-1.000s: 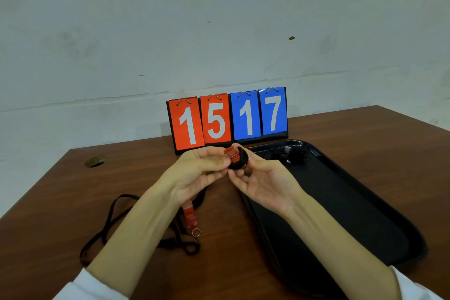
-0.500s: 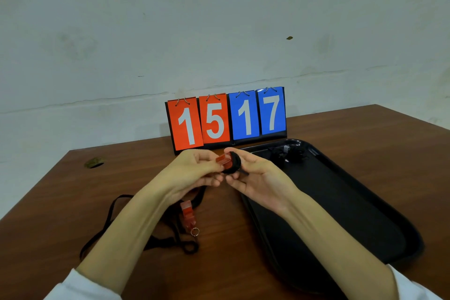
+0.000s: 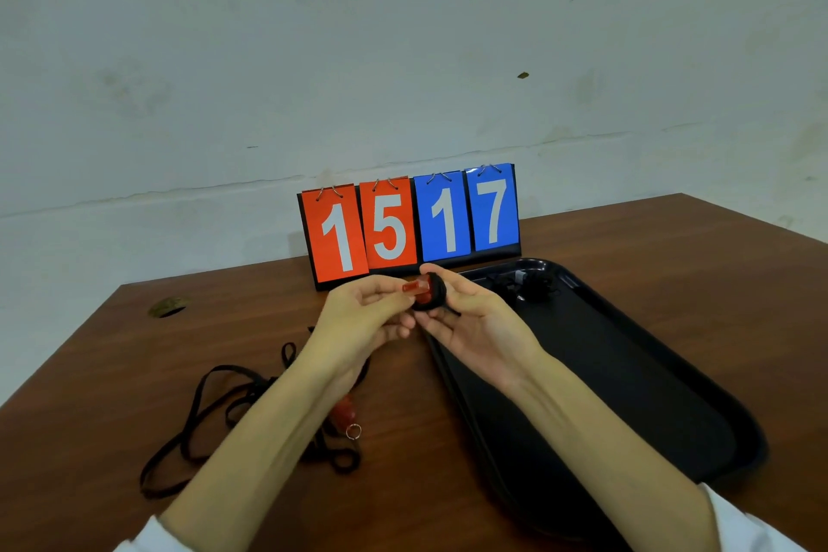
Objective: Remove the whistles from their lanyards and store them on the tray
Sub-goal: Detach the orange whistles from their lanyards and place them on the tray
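Hands are together above the table [image 3: 672, 264], just in front of the scoreboard [image 3: 407, 224]. Your left hand [image 3: 358, 318] pinches a red whistle [image 3: 414, 287] at its fingertips, and the whistle lies roughly level. Your right hand [image 3: 475, 323], palm up, has its thumb over and its fingers curled under a black bundle [image 3: 433, 299] that sits tight against the whistle's right end. You cannot tell from this view whether it is wound cord or part of the whistle. A short black tail sticks out of it across your right palm. The fingertips of both hands touch beneath the whistle.

You hold the whistle in the air just left of the tray [image 3: 649, 372], not on it. The tray is black and lies to your right. A small heap of black items [image 3: 528, 285] sits in its far left corner, too dark to make out.

Beside your left forearm a second whistle [image 3: 345, 410], also red, lies on the table with a metal ring [image 3: 354, 432] at its near end. A black lanyard [image 3: 215, 417] loops loosely to its left, and your arm hides where the two meet. The scoreboard reads 15 in red and 17 in blue. A round hole [image 3: 168, 307] shows in the table far to your left.
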`<action>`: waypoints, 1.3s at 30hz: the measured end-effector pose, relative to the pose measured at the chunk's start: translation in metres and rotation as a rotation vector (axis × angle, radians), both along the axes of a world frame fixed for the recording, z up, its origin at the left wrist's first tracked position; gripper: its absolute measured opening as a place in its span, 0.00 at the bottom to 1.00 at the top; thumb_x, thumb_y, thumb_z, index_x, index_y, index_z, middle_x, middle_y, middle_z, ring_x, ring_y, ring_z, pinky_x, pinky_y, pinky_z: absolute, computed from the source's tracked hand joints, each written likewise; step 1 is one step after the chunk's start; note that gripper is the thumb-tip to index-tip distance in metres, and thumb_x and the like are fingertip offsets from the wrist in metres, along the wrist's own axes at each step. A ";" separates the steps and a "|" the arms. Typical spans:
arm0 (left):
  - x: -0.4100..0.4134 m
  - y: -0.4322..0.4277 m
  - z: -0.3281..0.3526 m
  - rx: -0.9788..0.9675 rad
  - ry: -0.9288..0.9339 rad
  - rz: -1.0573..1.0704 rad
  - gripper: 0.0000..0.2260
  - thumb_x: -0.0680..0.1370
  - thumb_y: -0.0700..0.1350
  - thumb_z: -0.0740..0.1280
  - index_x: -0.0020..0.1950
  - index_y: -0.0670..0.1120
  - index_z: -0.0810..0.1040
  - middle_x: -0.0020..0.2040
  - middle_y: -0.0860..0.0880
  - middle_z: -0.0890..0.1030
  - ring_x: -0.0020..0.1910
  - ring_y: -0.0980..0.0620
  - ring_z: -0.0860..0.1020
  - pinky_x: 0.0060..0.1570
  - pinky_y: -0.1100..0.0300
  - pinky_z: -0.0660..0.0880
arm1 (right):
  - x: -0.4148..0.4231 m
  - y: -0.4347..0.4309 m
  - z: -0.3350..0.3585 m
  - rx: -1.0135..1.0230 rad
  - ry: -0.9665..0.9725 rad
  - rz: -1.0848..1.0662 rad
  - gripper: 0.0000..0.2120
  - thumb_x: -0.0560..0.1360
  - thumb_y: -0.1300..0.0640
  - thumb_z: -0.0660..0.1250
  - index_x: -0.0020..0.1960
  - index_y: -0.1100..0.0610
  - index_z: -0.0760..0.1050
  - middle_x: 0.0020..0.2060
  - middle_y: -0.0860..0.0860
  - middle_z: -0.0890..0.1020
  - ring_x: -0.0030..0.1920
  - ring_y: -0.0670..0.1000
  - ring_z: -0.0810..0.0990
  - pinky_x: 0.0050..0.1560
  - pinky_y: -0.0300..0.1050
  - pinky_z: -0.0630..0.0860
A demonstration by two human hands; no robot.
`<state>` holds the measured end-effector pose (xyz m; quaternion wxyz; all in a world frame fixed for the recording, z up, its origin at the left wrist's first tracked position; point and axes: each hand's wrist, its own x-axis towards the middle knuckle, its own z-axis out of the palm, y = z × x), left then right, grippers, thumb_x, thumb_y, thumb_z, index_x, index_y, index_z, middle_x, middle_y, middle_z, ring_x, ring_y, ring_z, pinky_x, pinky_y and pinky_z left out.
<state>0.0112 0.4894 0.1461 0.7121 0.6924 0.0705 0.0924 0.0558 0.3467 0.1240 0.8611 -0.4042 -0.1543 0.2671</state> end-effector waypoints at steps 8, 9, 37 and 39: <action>0.001 0.012 0.001 -0.247 0.089 -0.170 0.07 0.75 0.35 0.65 0.49 0.38 0.81 0.36 0.43 0.82 0.33 0.53 0.81 0.33 0.64 0.80 | 0.000 -0.003 0.004 -0.013 -0.018 -0.013 0.15 0.78 0.67 0.56 0.56 0.57 0.78 0.48 0.54 0.84 0.50 0.52 0.81 0.52 0.43 0.79; 0.001 0.013 -0.001 -0.235 0.087 -0.165 0.07 0.75 0.35 0.65 0.50 0.37 0.81 0.35 0.44 0.82 0.32 0.53 0.81 0.33 0.64 0.79 | -0.001 -0.002 0.003 -0.023 -0.019 -0.006 0.15 0.78 0.67 0.56 0.56 0.58 0.77 0.48 0.55 0.84 0.51 0.52 0.81 0.53 0.43 0.79; 0.015 0.010 -0.016 0.831 -0.177 -0.061 0.05 0.79 0.40 0.62 0.50 0.50 0.73 0.49 0.53 0.77 0.47 0.56 0.77 0.48 0.62 0.75 | 0.003 0.001 -0.001 0.180 0.368 0.067 0.18 0.72 0.67 0.62 0.61 0.62 0.76 0.49 0.61 0.80 0.40 0.50 0.77 0.45 0.44 0.82; 0.011 0.009 -0.010 0.581 -0.177 -0.021 0.11 0.77 0.35 0.63 0.51 0.51 0.76 0.49 0.53 0.80 0.48 0.55 0.80 0.49 0.62 0.77 | 0.004 0.001 0.000 0.180 0.351 0.059 0.18 0.73 0.68 0.60 0.62 0.62 0.76 0.49 0.61 0.80 0.38 0.49 0.78 0.47 0.45 0.82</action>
